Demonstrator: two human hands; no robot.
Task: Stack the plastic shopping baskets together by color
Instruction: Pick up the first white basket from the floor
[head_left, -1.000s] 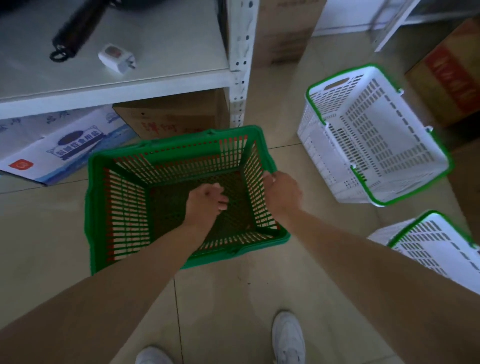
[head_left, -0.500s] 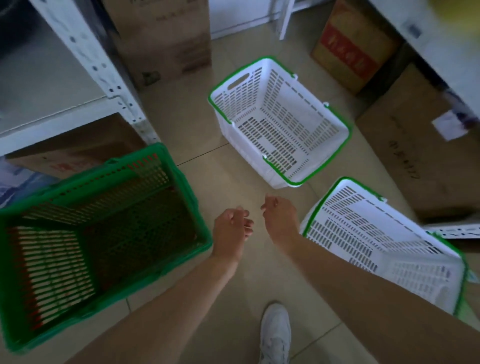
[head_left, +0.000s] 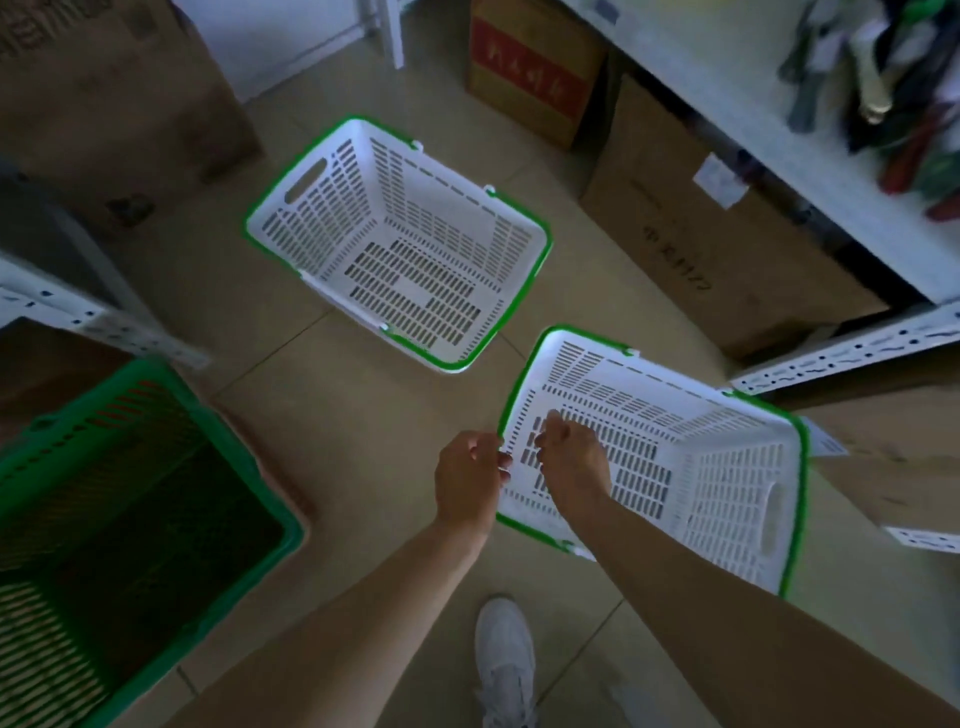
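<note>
Both arms reach forward and down to the near white basket (head_left: 675, 457). Left hand (head_left: 467, 480) is at its near-left wall from outside, fingers curled at the rim; grip unclear. Right hand (head_left: 571, 462) is inside that wall, fingers bent, thumb up. Second white basket (head_left: 400, 244) sits beyond it, green basket (head_left: 119, 519) well left.

Bare forearms, no sleeves; white sneaker (head_left: 505, 660) w/ laces.

green basket (head_left: 130, 519) cut off at 8 o'clock edge, shelf clutter (head_left: 893, 93) at 2 o'clock blurred, right hand (head_left: 574, 460) hiding near basket (head_left: 675, 457) wall
</note>
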